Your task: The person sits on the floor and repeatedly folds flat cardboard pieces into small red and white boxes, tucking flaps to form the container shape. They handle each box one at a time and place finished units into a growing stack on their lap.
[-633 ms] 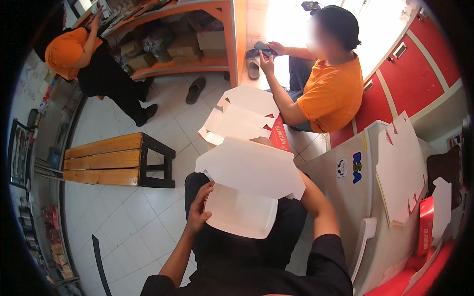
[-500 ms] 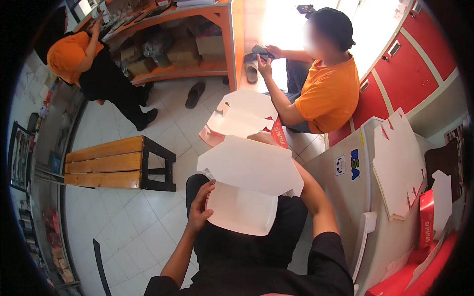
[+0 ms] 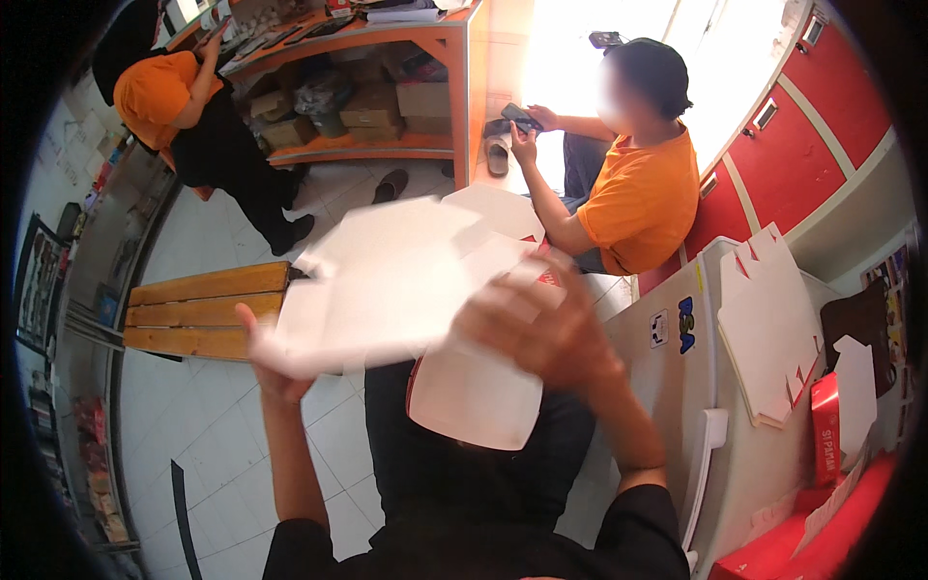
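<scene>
A white cardboard box blank [image 3: 387, 280], blurred by motion, is raised above my lap and tilted. My left hand [image 3: 275, 362] grips its left edge, with the fingers under the card and the thumb up beside it. My right hand [image 3: 541, 324] is smeared by motion at the right edge of the blank; whether it grips the card cannot be made out. On my lap lies another white box piece [image 3: 478, 401] with a red edge. Beyond the raised blank is a further white and red carton [image 3: 498, 208], partly hidden.
Flat white carton blanks [image 3: 768, 329] lie on the white freezer [image 3: 667, 367] at my right, with red cartons [image 3: 826, 425] nearer. A wooden bench [image 3: 208, 314] stands left. A person [image 3: 643, 193] sits ahead holding a phone; another person [image 3: 203, 135] stands by the orange counter [image 3: 469, 87].
The blank has been lifted off the lap piece and moved left and up. My left hand has gone left with it, and my right hand has come into view from behind the card.
</scene>
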`<state>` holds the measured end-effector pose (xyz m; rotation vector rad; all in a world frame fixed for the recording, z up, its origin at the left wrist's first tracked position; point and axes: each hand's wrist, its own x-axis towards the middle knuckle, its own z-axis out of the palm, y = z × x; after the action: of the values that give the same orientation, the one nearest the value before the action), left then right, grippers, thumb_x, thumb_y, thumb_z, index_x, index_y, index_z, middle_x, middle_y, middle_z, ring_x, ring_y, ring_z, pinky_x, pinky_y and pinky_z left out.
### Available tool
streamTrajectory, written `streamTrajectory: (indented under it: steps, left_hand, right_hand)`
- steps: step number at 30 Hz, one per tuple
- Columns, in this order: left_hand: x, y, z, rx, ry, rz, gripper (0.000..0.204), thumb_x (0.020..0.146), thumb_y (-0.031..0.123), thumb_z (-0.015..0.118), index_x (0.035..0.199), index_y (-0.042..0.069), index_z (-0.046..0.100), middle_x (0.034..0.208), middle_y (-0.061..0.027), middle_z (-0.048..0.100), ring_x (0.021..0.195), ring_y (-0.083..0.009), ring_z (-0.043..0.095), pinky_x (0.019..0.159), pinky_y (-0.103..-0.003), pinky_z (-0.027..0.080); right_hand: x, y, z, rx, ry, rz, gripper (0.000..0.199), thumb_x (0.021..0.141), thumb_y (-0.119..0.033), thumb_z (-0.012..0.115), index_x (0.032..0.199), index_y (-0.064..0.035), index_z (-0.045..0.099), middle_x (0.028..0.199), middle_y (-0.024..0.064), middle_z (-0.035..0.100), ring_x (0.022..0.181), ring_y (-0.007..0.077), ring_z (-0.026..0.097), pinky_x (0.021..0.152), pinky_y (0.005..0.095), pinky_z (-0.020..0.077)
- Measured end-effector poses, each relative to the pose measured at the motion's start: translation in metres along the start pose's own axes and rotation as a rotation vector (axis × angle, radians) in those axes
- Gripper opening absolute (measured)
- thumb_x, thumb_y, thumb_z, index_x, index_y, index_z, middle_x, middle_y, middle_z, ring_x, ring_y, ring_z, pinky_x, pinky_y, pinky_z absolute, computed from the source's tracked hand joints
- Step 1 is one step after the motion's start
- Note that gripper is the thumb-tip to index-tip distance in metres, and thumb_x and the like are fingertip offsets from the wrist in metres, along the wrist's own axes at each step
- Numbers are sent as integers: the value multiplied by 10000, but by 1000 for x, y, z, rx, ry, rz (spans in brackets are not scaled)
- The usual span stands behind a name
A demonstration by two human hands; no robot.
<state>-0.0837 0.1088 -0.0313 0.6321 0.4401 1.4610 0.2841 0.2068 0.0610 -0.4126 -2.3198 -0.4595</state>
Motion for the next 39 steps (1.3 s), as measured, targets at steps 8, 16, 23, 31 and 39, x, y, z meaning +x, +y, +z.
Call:
streamTrajectory:
  steps: [8,16,23,31,39]
  left_hand:
    - [-90,6,26,591,665,111,761,767,49,731,1442,-41,392,1270,-197,572,1177,-316,604,978,-421,524]
    - [-138,-16,19,1053,1047,349,832,922,277,731,1563,18,269,1526,-177,408,1410,-307,414,1163,-468,339]
    - [-175,-14,27,440,710,351,583,1035,275,566,1505,3,354,1498,-179,452,1376,-298,461,1135,-473,393]
    - [-139,-6,68,167,745,391,515,1016,313,617,1395,-5,478,1272,-165,614,1149,-262,622,974,-420,525]
    - [-117,-38,72,483,821,499,363,1064,298,537,1327,49,541,1221,-117,636,1101,-201,639,871,-340,560]
  right_hand:
    - [-4,-48,-3,747,-23,574,470,889,-330,751,1282,-105,628,1355,144,615,1245,332,579,1116,503,394]
    - [33,-148,64,1200,159,728,634,922,-11,597,1503,-114,365,1277,231,636,903,420,709,760,445,579]
    - [39,-240,98,1097,-271,167,829,893,-92,656,1607,-185,245,1580,212,357,1431,332,411,1137,553,340]
    - [29,-231,107,1402,-54,477,649,859,-95,722,1458,-205,496,1526,114,476,1371,299,500,1053,516,454]
    - [29,-211,129,893,319,130,522,891,-91,704,1394,-106,569,1534,143,466,1420,333,449,1157,488,421]
